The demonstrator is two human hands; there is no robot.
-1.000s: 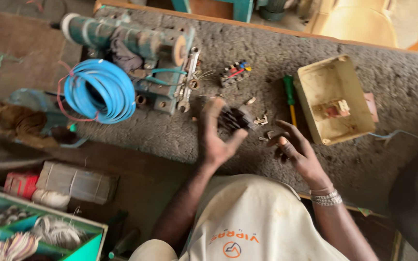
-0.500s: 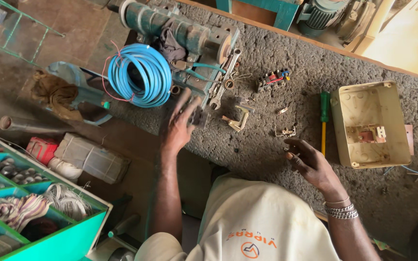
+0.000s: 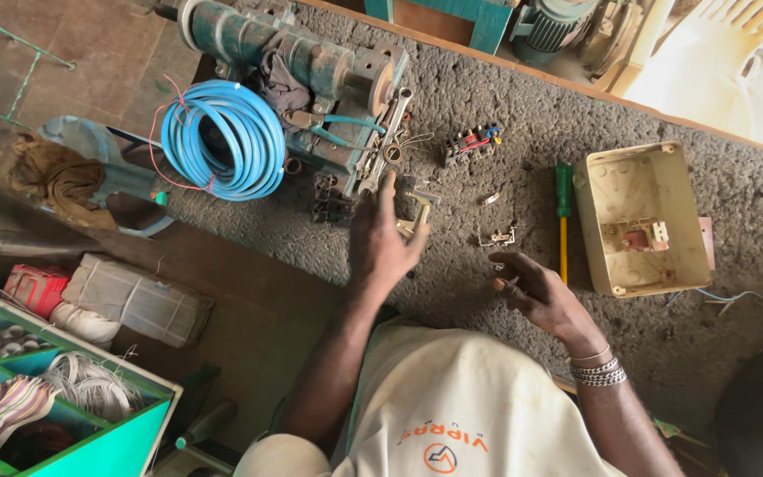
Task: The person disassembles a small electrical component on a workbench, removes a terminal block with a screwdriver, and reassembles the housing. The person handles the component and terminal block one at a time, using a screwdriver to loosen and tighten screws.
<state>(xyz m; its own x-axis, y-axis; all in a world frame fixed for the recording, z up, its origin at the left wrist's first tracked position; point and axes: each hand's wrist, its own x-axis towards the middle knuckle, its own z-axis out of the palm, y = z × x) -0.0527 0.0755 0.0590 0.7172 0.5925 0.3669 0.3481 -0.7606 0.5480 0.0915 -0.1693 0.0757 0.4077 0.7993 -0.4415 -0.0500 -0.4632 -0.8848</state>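
My left hand [image 3: 383, 240] lies flat on the grey mat [image 3: 452, 97] with its fingers stretched out. It touches a small bent metal bracket [image 3: 419, 208]. A black ribbed component [image 3: 328, 205] sits just to its left, beside the teal machine [image 3: 311, 66]. My right hand [image 3: 536, 293] rests on the mat with curled fingers, and a tiny metal piece [image 3: 498, 266] lies at its fingertips. Whether it holds anything is unclear. A small metal contact part [image 3: 496, 237] lies between the hands.
A blue coiled cable [image 3: 221, 141] lies left of the machine. On the right are a green-handled screwdriver [image 3: 563, 208], an open beige switch box [image 3: 642, 216] and a terminal block with coloured wires [image 3: 470, 144]. A teal crate [image 3: 90, 442] of wire stands lower left.
My left hand has let go of the black component, which now lies by the machine, and has moved right to the metal bracket. My right hand stays near the small parts.
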